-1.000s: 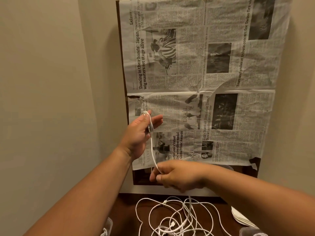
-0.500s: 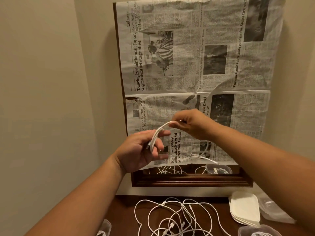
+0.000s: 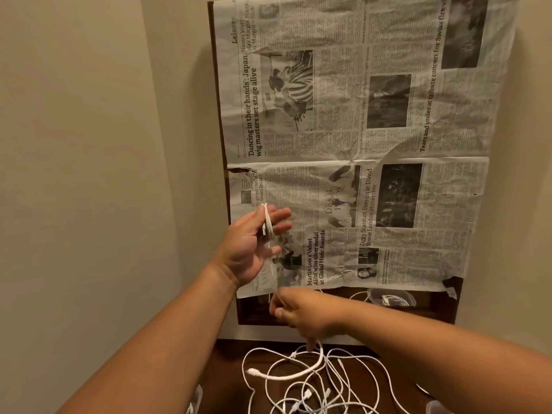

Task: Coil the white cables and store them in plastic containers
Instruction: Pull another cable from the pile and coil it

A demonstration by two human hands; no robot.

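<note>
White cable (image 3: 267,219) before 'Ziggy Stardust' newspaper (image 3: 445,222)

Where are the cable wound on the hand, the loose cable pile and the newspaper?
wound cable (image 3: 267,221): head view, middle of the loops.
loose cable pile (image 3: 313,389): head view, middle of the tangle.
newspaper (image 3: 343,138): head view, upper printed sheet.

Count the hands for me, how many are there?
2. The left hand is up by the newspaper, holding coiled white cable; the right hand is lower, above the cable tangle.
</note>
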